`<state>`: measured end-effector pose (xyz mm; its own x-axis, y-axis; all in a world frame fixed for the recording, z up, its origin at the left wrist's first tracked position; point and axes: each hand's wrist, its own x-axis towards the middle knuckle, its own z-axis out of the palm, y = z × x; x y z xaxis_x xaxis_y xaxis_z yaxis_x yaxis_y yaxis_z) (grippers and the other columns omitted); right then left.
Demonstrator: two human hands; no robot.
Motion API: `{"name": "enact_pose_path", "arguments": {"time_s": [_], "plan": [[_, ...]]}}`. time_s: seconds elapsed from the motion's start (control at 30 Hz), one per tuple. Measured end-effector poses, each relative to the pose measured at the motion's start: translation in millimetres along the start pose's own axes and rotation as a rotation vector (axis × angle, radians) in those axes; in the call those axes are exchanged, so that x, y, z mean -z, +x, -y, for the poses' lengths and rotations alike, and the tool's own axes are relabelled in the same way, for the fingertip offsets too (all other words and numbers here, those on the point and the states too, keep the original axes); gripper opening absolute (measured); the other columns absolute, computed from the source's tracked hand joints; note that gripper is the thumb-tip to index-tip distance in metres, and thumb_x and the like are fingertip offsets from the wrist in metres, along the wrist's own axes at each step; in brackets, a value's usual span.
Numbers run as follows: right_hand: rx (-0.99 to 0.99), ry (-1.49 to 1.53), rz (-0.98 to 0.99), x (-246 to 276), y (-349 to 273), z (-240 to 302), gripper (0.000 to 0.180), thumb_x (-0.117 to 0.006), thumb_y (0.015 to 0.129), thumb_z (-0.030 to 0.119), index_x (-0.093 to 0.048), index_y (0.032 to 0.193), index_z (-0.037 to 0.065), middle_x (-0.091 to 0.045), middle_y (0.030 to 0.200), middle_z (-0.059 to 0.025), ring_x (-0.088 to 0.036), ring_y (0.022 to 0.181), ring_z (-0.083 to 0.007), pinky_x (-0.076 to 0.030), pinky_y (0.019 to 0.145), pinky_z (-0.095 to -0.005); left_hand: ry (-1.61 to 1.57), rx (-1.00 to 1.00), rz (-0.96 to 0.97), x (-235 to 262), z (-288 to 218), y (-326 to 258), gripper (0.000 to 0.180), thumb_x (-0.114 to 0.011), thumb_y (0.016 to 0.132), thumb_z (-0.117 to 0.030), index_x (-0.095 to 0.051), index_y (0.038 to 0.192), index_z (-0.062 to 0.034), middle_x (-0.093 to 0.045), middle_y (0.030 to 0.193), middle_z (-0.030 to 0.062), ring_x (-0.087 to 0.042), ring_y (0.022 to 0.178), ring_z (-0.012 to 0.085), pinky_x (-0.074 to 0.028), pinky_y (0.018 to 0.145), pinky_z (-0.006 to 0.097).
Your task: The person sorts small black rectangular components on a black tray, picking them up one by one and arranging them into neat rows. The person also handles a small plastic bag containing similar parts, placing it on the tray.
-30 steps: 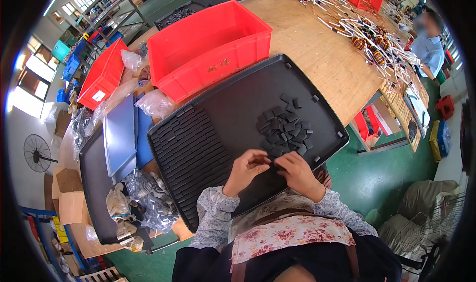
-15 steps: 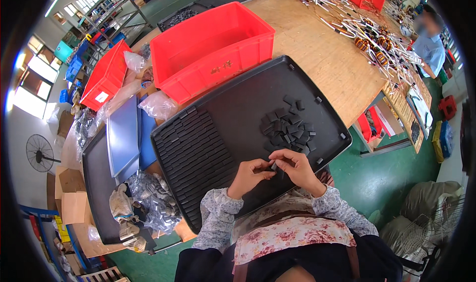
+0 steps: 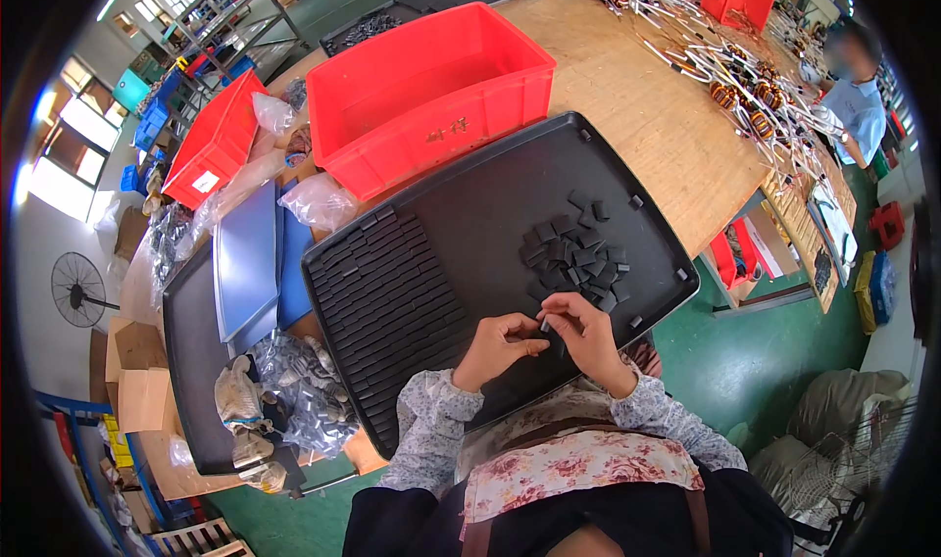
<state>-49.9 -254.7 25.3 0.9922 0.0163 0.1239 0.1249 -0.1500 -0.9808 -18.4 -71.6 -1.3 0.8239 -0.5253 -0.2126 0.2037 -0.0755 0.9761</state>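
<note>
My left hand (image 3: pixel 498 348) and right hand (image 3: pixel 585 337) meet, thumbs and forefingers nearly closed around small dark piece (image 3: pixel 545 327); cannot tell which bears it. Step in hand, I judge: working single piece between fingertips. Next move calls for light, steady pinch. Loose pile (image 3: pixel 580 251) just beyond, packed rows (image 3: pixel 387 288) leftward, all on black tray (image 3: pixel 490 209). Red bin (image 3: pixel 431 144) past far edge.

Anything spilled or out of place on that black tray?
Nothing stands out as spilled. The loose pile of black pieces on the right of the black tray looks jumbled compared with the neat rows on its left, but it lies inside the tray.
</note>
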Motion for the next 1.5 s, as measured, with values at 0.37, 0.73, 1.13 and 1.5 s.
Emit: {"name": "enact_pose_path", "arguments": {"time_s": [0.37,0.73,1.13,1.5], "plan": [[0.423,-0.398,0.032,6.1,1.7,3.5,0.030,-0.068,0.079,-0.004,-0.064,0.107,0.003,-0.066,0.093,-0.0110,-0.062,0.089,-0.0314,-0.050,0.080,-0.0381,-0.127,-0.010,-0.001,1.8,-0.4,0.7,0.022,-0.072,0.086,-0.005,-0.066,0.105,0.0046,-0.070,0.091,0.0077,-0.066,0.081,0.0132,-0.054,0.076,0.026],[0.351,-0.587,0.212,13.0,-6.6,-1.6,0.054,-0.077,0.072,0.007,-0.058,0.122,0.009,-0.060,0.119,-0.0101,-0.055,0.110,-0.0304,-0.045,0.091,-0.0413,-0.002,-0.197,-0.300,50.4,-41.6,8.6,0.029,-0.058,0.095,-0.005,-0.064,0.123,-0.0002,-0.069,0.103,0.0100,-0.068,0.082,0.0140,-0.057,0.078,0.027],[0.362,-0.587,0.186,15.3,-8.5,-11.6,0.038,-0.073,0.073,0.004,-0.064,0.110,0.008,-0.062,0.108,-0.0071,-0.057,0.103,-0.0275,-0.045,0.086,-0.0386,1.146,-0.523,-0.541,218.9,-33.8,103.7,0.019,-0.073,0.074,-0.003,-0.075,0.092,-0.0088,-0.071,0.090,0.0118,-0.063,0.092,0.0320,-0.048,0.087,0.041],[0.333,-0.292,-0.032,12.7,-9.2,-20.9,0.022,-0.066,0.080,-0.008,-0.065,0.099,0.002,-0.062,0.094,-0.0138,-0.064,0.083,-0.0329,-0.053,0.070,-0.0373,1.007,-0.592,-0.530,97.8,-55.5,31.8,0.028,-0.074,0.078,-0.012,-0.069,0.104,-0.0045,-0.066,0.105,0.0117,-0.059,0.098,0.0289,-0.046,0.089,0.040]]}}
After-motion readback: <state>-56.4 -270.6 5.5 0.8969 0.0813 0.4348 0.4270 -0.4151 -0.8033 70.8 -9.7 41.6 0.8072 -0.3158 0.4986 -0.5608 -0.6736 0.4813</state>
